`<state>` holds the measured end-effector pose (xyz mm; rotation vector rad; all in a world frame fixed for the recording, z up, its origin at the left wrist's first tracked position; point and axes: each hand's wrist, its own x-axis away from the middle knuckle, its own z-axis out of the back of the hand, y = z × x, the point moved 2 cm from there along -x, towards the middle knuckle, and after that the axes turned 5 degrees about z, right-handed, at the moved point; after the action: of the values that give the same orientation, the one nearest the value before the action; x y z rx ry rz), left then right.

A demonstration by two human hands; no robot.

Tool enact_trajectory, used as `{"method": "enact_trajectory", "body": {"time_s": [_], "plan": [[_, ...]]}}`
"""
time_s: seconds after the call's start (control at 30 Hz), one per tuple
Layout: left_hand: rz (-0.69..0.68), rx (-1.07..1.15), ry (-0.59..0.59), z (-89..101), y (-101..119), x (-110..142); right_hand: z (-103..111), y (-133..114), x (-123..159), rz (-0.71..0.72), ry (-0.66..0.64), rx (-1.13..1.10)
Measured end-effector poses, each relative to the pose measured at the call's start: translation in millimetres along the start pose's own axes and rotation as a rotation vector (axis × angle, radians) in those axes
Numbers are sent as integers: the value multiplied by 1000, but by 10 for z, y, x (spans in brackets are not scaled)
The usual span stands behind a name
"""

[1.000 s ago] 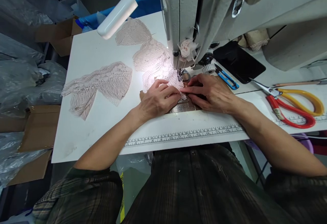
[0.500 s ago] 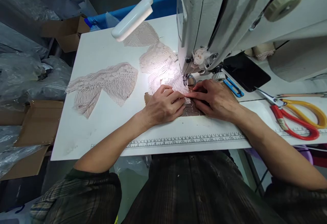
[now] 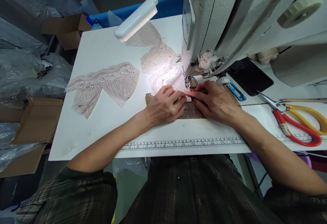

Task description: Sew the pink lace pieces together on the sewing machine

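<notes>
Pale pink lace fabric (image 3: 159, 60) runs under the needle area of the sewing machine (image 3: 201, 30), brightly lit. My left hand (image 3: 166, 107) presses on its near edge with curled fingers, just left of the presser foot (image 3: 191, 82). From the right, my right hand (image 3: 217, 102) pinches the same edge, its fingertips meeting those of my left hand. Fingers hide part of the lace edge. Beneath both hands lies a brown patch (image 3: 192, 111) on the table. Another lace piece (image 3: 109, 79) rests flat to the left.
A white lamp (image 3: 136, 18) hangs over the white table (image 3: 102, 122). On the right are a blue thread snipper (image 3: 236, 90), a black phone (image 3: 250, 76) and red-and-yellow scissors (image 3: 293, 118). A printed ruler (image 3: 184, 144) follows the front edge. Cardboard boxes (image 3: 38, 120) stand left.
The view has shifted slightly, so the machine and lamp appear farther right. My hands keep nearly the same hold on the lace beside the presser foot.
</notes>
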<state>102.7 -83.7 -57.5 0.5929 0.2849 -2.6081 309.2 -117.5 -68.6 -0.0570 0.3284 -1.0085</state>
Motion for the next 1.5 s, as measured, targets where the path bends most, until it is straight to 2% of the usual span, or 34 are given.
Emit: {"method": "enact_trajectory", "body": {"time_s": [0.4, 0.67, 0.83, 1.17, 1.4, 1.5], "plan": [[-13, 26, -117, -43, -106, -62, 42, -17, -88, -57, -50, 73], [0, 41, -122, -66, -144, -55, 68, 0, -12, 40, 98, -14], [9, 23, -190, -57, -147, -79, 74, -18, -34, 92, 141, -9], [14, 40, -247, -47, -198, -128, 41, -58, -58, -17, 24, 68], [27, 67, -222, -54, -257, -138, 14, -102, -102, -83, -4, 72], [25, 36, -210, -48, -263, -139, 26, -92, -67, -73, 26, 16]]}}
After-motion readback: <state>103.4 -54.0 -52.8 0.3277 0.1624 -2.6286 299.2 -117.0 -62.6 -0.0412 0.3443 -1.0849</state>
